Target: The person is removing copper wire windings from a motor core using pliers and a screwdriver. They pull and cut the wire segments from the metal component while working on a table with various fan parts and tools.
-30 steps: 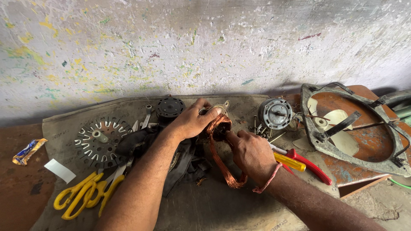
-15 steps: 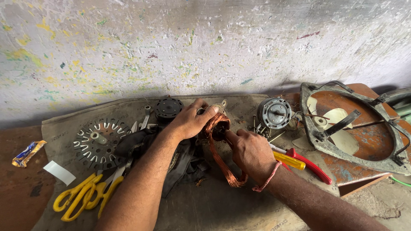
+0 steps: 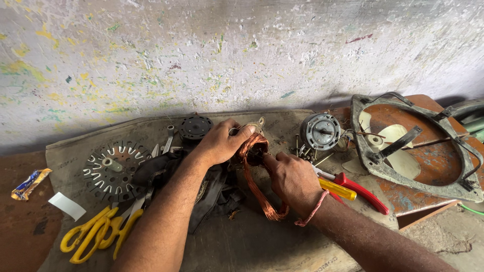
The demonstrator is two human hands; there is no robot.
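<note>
Gripping a copper wire coil [image 3: 258, 176] mid-mat: left hand [image 3: 221, 143] curled over its top, right hand [image 3: 292, 177] pinching its side, forearms angled inward. Underneath, a worn grey mat [image 3: 282, 242]; behind, a paint-flecked wall [image 3: 227, 55].

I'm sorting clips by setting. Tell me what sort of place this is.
Probably a small repair workshop for fans or motors. Both hands, left hand and right hand, hold a copper coil over a worn bench. A motor, a fan frame and pliers lie nearby.
</note>
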